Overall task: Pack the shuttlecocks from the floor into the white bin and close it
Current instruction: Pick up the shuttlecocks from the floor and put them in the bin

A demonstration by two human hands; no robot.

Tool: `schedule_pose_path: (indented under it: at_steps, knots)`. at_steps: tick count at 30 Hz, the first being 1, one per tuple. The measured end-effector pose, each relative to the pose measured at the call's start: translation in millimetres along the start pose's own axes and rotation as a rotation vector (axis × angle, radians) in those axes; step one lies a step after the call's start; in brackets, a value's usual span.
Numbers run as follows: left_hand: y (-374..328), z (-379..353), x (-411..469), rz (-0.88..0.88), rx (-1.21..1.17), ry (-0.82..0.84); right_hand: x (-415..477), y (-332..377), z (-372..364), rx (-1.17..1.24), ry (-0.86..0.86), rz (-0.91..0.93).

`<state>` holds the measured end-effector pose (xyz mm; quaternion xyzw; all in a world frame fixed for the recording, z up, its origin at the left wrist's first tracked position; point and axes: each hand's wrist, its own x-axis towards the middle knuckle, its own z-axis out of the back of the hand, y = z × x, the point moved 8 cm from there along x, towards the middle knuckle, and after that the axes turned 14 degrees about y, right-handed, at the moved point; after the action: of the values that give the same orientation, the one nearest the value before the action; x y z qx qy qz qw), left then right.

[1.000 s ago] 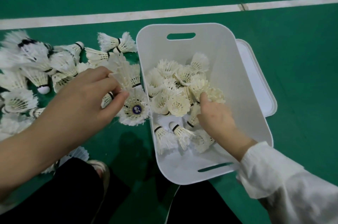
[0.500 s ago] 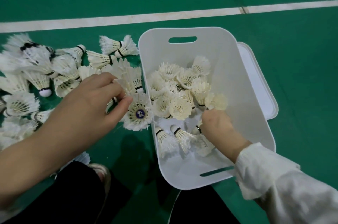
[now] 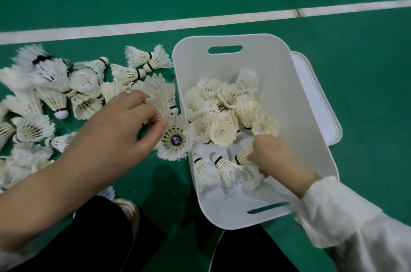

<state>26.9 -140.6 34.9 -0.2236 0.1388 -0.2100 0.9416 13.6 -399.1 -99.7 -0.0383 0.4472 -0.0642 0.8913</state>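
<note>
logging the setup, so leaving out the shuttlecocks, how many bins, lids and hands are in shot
white bin: 1
lid: 1
hands: 2 (left hand, right hand)
total: 4

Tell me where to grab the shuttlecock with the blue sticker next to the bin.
I'd pinch the feather rim of the blue-sticker shuttlecock from above, on its near side: it stands cork down with the skirt open upward, and the white bin crowds its right.
</note>
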Motion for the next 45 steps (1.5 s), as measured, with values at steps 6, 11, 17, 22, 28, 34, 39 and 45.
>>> schedule_pose_path:
  at_steps: [6,11,17,22,28,34,39,45]
  knots:
    - [-3.4,2.6,-0.7,-0.002,0.012,-0.005,-17.6,27.7,20.0,-0.210,-0.133,0.106]
    - [-1.6,3.9,-2.5,0.004,0.021,-0.014,-11.6,28.8,21.2,-0.174,-0.179,0.165]
    - [-1.4,0.2,-0.4,0.018,0.011,-0.006,-4.6,16.3,15.1,-0.060,-0.194,0.171]
    - [-3.4,-2.5,0.9,0.002,-0.003,-0.004,-6.7,8.0,11.7,-0.041,-0.207,0.154]
    - [-2.2,2.2,-1.5,0.016,-0.003,-0.003,-12.2,1.7,16.3,-0.017,-0.240,0.170]
    - [1.5,11.2,-1.9,0.047,-0.041,-0.049,-55.9,30.6,57.2,0.118,-0.427,0.317]
    - [8.4,24.6,-1.9,0.119,-0.085,-0.131,-141.2,96.8,102.4,0.469,-0.478,0.869]
    - [23.4,33.2,-0.7,0.232,-0.081,-0.157,-146.7,150.3,97.6,0.006,-0.488,0.847]
